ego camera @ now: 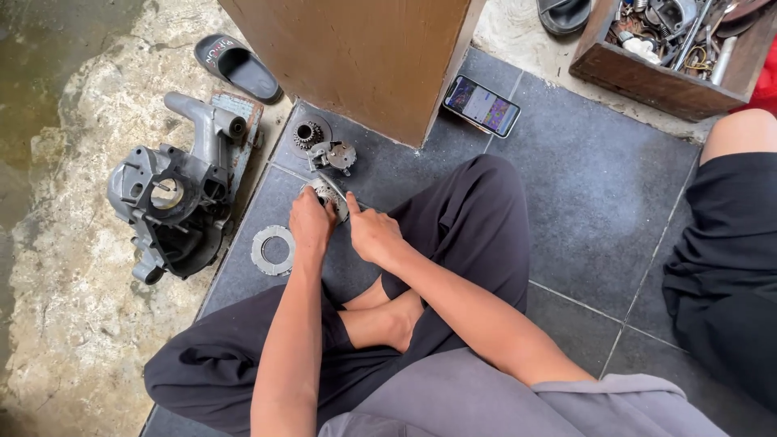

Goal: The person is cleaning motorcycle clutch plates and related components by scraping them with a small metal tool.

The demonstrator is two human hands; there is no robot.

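Person seen from above, grey short-sleeved shirt, loose dark charcoal trousers, bare forearms, bare left hand, bare right hand, bare feet

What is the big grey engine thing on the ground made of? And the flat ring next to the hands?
The big grey engine casing looks like cast metal, probably aluminium: dull, matte grey with thick moulded walls. The flat ring looks like thin steel: pale grey and even, with a faint sheen. Neither can be told for sure by look alone.

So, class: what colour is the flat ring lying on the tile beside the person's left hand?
Silvery grey metal; the flat ring shows best in the head view, just beside the left hand.
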